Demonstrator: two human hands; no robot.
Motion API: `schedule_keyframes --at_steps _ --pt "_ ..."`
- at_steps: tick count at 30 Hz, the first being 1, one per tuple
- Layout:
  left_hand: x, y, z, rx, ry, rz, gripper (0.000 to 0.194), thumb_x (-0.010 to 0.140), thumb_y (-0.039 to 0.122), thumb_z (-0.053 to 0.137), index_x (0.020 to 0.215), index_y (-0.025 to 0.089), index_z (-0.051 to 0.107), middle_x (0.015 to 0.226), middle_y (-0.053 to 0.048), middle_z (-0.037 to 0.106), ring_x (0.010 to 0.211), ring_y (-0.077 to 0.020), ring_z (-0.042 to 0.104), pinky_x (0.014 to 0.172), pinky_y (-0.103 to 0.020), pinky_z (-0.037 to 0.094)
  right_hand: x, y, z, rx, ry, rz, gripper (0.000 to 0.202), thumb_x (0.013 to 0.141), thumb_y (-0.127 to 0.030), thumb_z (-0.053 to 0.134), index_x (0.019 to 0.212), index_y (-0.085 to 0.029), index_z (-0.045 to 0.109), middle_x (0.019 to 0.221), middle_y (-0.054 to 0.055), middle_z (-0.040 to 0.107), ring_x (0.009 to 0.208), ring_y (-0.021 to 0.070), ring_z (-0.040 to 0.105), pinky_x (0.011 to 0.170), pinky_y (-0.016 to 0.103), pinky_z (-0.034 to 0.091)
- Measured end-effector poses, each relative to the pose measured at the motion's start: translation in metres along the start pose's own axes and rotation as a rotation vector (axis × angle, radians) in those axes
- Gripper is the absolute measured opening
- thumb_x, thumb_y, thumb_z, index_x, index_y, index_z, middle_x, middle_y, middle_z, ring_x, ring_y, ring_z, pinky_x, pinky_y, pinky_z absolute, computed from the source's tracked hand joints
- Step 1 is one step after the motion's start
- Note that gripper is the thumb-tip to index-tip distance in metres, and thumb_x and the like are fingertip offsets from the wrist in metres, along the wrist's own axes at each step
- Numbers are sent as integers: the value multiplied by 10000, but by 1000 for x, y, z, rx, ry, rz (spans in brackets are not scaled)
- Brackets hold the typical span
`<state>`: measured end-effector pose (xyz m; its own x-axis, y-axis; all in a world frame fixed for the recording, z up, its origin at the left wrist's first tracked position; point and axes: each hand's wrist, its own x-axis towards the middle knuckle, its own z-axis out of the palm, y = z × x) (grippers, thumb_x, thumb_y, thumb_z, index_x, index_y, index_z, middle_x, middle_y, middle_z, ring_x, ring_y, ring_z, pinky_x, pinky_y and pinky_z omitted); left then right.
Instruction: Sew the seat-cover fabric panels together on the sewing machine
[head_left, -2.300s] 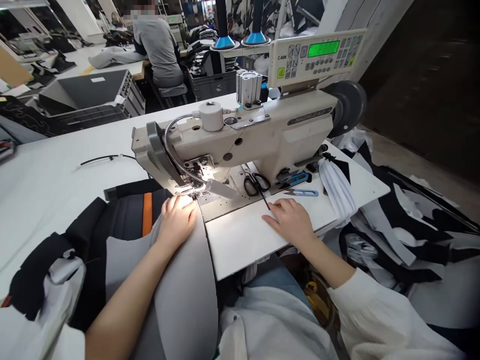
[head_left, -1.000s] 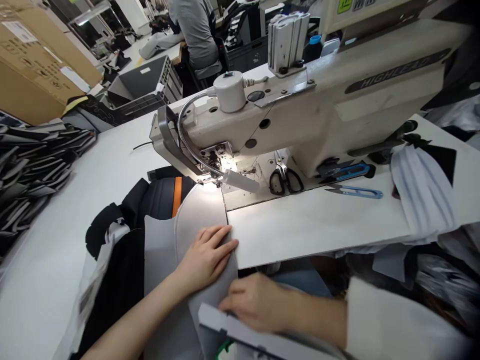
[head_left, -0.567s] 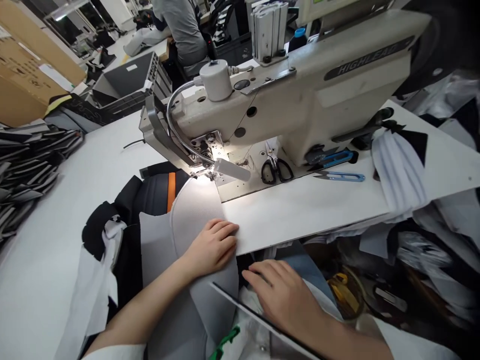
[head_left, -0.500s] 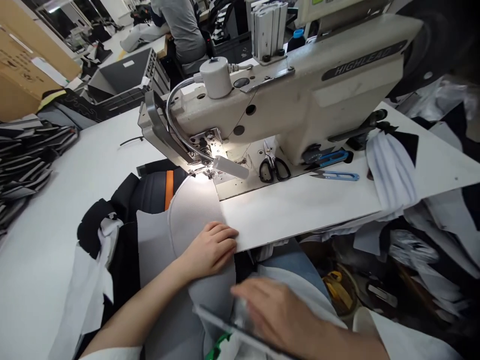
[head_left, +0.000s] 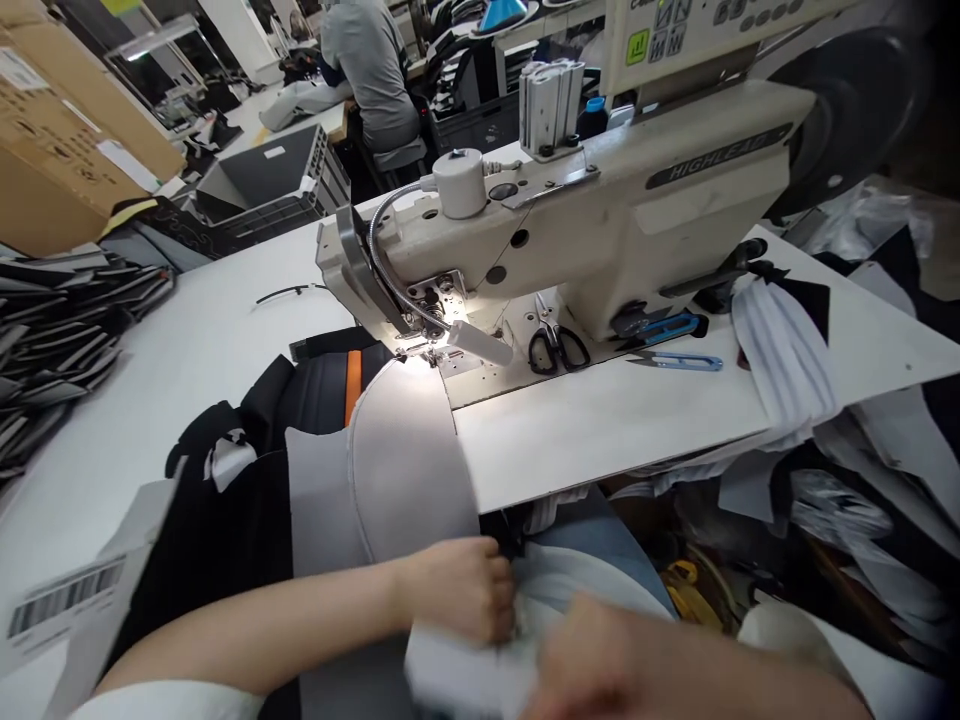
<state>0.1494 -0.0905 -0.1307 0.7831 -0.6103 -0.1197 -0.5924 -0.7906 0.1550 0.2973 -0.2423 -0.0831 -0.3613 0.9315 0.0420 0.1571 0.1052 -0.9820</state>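
Grey fabric (head_left: 409, 455) runs from under the lit needle area of the sewing machine (head_left: 555, 210) down toward me. My left hand (head_left: 469, 590) is closed over its lower right part, fingers curled; what they hold is hidden. Close by, at the bottom, my right hand (head_left: 592, 655) is smeared by motion, and its fingers cannot be made out. A blurred white piece (head_left: 457, 670) lies below and between the hands. Black fabric with an orange strip (head_left: 353, 388) lies left of the needle.
Black-handled scissors (head_left: 559, 348) and blue snips (head_left: 679, 361) lie right of the needle. Striped white cloth (head_left: 784, 350) hangs over the table edge. A barcode label (head_left: 67, 597) shows at lower left. Behind are a grey crate (head_left: 262, 175), stacked dark pieces (head_left: 67, 340) and a seated person (head_left: 371, 75).
My left hand has moved down and right off the grey fabric's middle, and its fingers have curled. My right hand has moved lower. The barcode label has come into view, and the camera view has shifted.
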Motion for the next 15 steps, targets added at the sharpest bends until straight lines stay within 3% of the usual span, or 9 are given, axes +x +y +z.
schedule_keyframes --at_steps 1,3,4,6,8,10,13,15 --pt "7 5 13 5 -33 11 172 835 230 532 701 181 627 700 -62 626 699 -182 533 661 -338 368 7 8 -12 -53 100 8 321 909 -336 420 1056 -217 680 825 44 703 753 135 658 702 204 485" --pt "18 11 38 51 -132 -98 100 740 249 641 688 169 672 714 -103 663 756 -234 567 711 -390 379 27 26 -38 -271 389 15 349 935 -271 368 1144 -175 631 916 75 703 801 140 651 730 227 482" --pt "22 12 47 75 -194 -167 81 691 242 683 673 162 684 706 -118 671 776 -260 578 722 -416 381 39 36 -51 -400 451 -9 360 942 -255 352 1184 -161 602 937 85 700 807 147 647 745 246 483" --pt "23 12 50 75 -279 -218 63 647 213 705 624 161 678 620 -107 655 717 -259 587 670 -409 392 64 55 -74 -668 430 -76 362 948 -236 344 1205 -143 582 895 95 698 795 167 641 767 295 483" --pt "13 12 32 29 -197 -144 108 693 213 654 599 166 636 519 -60 591 562 -199 547 538 -344 369 87 70 -90 -915 357 -73 339 936 -220 389 1203 -140 581 996 134 671 972 214 608 875 364 448" --pt "-5 15 -2 16 26 -97 180 764 232 568 596 169 575 468 -21 505 432 -150 445 416 -307 267 104 80 -98 -1085 311 -30 375 911 -306 477 1258 -180 540 1259 177 537 1216 291 451 989 479 346" --pt "-38 19 -51 64 318 -199 265 805 154 470 543 191 474 429 14 373 391 -130 346 384 -313 189 116 84 -94 -1164 212 -8 594 846 -552 514 1344 -237 444 1424 180 354 1343 347 248 1037 587 200" --pt "-55 22 -67 76 431 -316 307 808 87 421 522 199 418 431 25 334 394 -121 319 389 -305 206 118 84 -87 -1167 173 -20 699 809 -645 491 1357 -216 426 1429 187 344 1359 342 210 1055 588 152"
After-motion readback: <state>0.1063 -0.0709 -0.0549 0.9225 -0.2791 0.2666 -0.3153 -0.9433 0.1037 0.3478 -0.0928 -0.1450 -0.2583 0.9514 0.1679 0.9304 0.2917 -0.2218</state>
